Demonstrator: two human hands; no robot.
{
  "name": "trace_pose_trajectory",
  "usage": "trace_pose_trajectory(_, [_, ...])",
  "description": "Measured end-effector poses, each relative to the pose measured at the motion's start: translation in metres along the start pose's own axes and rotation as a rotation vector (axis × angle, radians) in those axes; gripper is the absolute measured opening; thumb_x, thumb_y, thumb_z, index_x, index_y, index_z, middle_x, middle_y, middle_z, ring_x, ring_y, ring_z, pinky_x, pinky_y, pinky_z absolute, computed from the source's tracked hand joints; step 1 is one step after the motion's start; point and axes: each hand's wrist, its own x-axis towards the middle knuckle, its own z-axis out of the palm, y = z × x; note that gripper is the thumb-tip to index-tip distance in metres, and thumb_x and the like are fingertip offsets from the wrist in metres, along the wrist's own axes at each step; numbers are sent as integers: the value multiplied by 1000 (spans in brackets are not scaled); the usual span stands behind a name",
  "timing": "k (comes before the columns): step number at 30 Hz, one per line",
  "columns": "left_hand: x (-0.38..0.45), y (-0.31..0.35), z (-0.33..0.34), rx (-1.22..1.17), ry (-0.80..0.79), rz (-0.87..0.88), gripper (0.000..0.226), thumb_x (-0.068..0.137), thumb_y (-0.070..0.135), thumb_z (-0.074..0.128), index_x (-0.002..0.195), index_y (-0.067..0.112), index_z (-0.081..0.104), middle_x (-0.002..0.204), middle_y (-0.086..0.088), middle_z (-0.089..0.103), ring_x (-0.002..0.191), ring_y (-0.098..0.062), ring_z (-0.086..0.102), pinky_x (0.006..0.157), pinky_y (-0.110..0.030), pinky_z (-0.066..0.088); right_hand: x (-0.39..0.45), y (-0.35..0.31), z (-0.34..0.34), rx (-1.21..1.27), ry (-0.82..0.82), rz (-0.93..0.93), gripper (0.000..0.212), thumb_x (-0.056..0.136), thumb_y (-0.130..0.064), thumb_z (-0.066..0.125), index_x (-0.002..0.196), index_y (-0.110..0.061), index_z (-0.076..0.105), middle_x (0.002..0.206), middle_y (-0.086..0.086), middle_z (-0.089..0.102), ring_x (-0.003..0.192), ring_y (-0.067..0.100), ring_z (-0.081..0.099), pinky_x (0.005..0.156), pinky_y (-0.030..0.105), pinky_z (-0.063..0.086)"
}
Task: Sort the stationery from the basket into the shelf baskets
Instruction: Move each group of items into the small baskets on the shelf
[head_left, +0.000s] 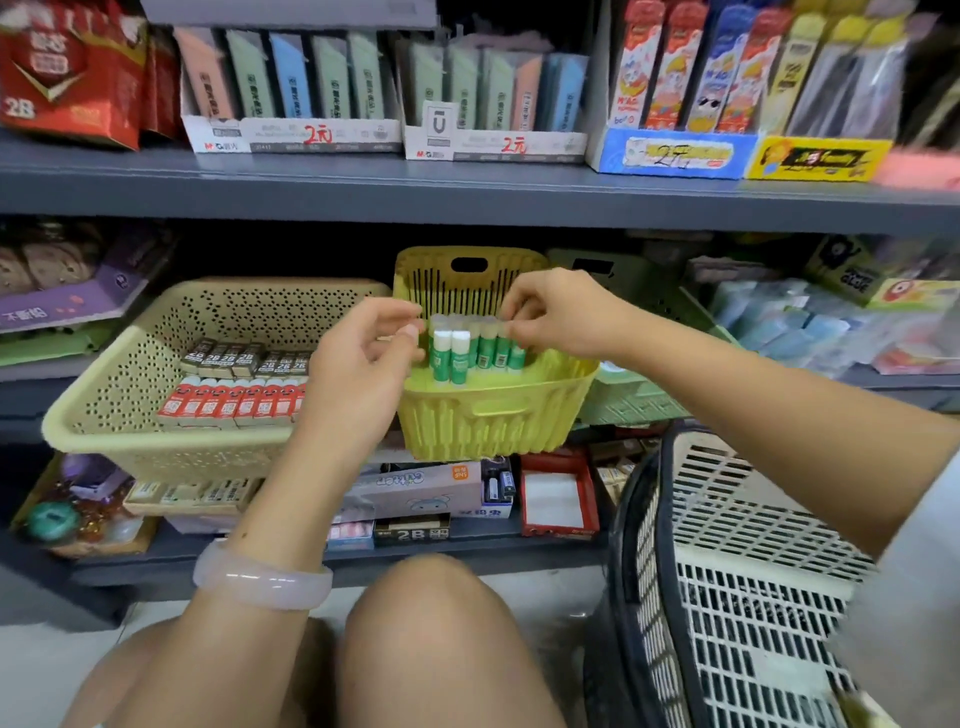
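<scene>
A yellow shelf basket (488, 421) sits on the middle shelf and holds a row of upright green glue sticks (470, 353) with white caps. My left hand (363, 358) hovers at the left end of the row, fingers curled, fingertips touching a white cap. My right hand (556, 312) pinches the caps at the right end of the row. The white slatted source basket (737, 571) with a dark rim stands at the lower right beside my knees.
A wide beige perforated basket (130, 410) to the left holds rows of 2B lead boxes and red packs. A pale green basket (639, 400) is to the right. The upper shelf carries display boxes; the lower shelf holds boxes and a red tray (558, 499).
</scene>
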Motion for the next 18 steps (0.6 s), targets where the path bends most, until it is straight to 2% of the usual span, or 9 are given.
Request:
trace_pose_trajectory(2, [-14,15,20,-6,-84,30,27,92,10,47,88,36,56,96,8,65,81,-5,64,75,-24,51,-32,6,-18,80,-4,-33,3,85,-18,63,87,-16,62,74,-4,64,61,4,58,63,18,51])
trace_pose_trajectory(5, [-37,33,61,-42,-243,64,27,92,11,48,88,36,55,94,13,64,81,-2,62,76,-20,51,-81,30,-37,96,-25,-40,5,86,-16,63,91,-14,63,79,3,68,66,9,61,66,21,51])
trace_pose_trajectory(8, [-67,39,114,2,-422,87,26,92,11,48,87,36,55,91,18,60,86,-3,60,78,-16,48,-130,71,-41,65,-104,63,10,87,-15,61,96,-10,62,77,2,66,70,12,61,70,24,50])
trace_pose_trajectory(10, [-92,33,149,46,-562,94,19,91,8,49,92,25,59,90,13,62,88,-8,59,79,-13,44,-161,102,-35,18,-173,152,10,87,-15,61,97,-12,62,77,0,64,69,11,59,66,18,47])
trace_pose_trajectory(12, [-116,22,177,161,-742,127,18,92,11,50,103,16,62,98,2,66,91,-13,59,79,-17,42,-188,134,-25,-81,-232,216,12,86,-14,59,98,-14,64,82,-1,63,72,10,57,63,13,42])
trace_pose_trajectory(14, [-134,7,194,362,-923,202,22,94,19,48,112,18,61,108,1,65,97,-14,58,83,-23,43,-214,165,-14,-107,-319,282,17,88,-17,57,104,-12,64,87,-1,61,73,10,57,61,10,39])
trace_pose_trajectory(15, [-139,0,197,499,-982,266,23,94,23,46,113,21,59,110,2,64,100,-15,57,84,-28,45,-226,180,-9,-125,-368,316,20,89,-20,56,107,-12,62,90,-2,61,76,10,57,62,13,39])
trace_pose_trajectory(17, [-141,-9,198,744,-1013,402,24,95,27,41,113,25,56,110,2,63,101,-18,57,81,-35,47,-248,210,-1,-189,-454,372,24,91,-27,54,112,-15,60,99,-1,63,83,10,54,70,20,37])
trace_pose_trajectory(18, [-140,-11,198,800,-1004,425,24,95,28,40,113,25,55,109,2,63,100,-20,57,78,-35,47,-258,223,3,-210,-505,399,27,90,-28,55,114,-16,58,104,0,64,85,10,53,73,21,36])
